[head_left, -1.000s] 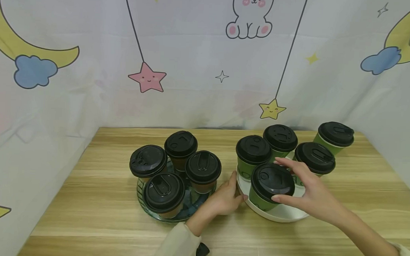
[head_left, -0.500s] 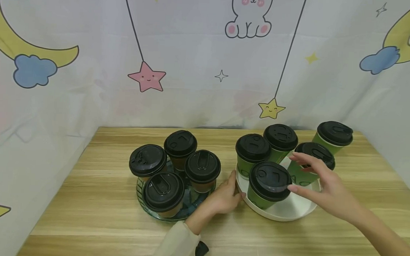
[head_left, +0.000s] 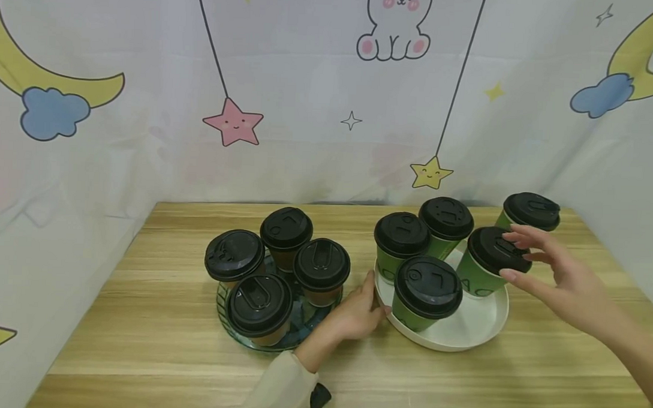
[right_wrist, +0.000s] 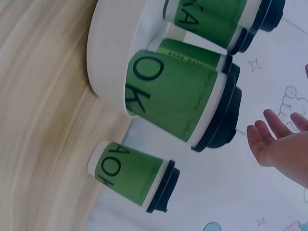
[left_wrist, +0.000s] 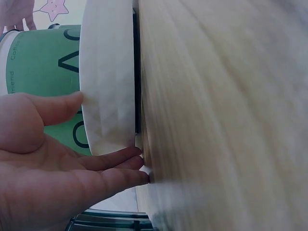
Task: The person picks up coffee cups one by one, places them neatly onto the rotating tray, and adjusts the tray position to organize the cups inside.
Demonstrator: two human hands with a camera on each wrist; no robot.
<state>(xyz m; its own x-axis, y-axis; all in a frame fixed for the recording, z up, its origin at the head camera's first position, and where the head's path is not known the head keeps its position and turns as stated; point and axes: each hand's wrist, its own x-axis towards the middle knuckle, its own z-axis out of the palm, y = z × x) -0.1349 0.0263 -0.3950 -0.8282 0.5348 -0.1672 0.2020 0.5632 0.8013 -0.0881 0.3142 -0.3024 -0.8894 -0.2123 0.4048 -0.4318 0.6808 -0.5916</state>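
Observation:
My left hand (head_left: 357, 313) holds the left rim of a round white tray (head_left: 476, 329); in the left wrist view its thumb lies at the rim and its fingertips (left_wrist: 132, 153) at the tray's base. Several green paper cups with black lids stand on that tray, among them a front cup (head_left: 427, 291) and a right-hand cup (head_left: 481, 272). Beside the right-hand cup's lid hovers my right hand (head_left: 577, 285), fingers loosely spread, holding nothing; the right wrist view shows a gap between hand (right_wrist: 286, 149) and lid. Another green cup (right_wrist: 130, 173) stands on the table behind, off the tray.
On the left, a dark glass plate (head_left: 235, 336) carries several brown cups with black lids, such as the front one (head_left: 260, 307). Its right edge lies close to my left forearm. A printed cloth (head_left: 309, 77) hangs behind the wooden table (head_left: 138, 341).
My right hand has let go of the front green cup on the tray and moved right and slightly up, to beside the right-hand cup. The left hand stays at the tray rim.

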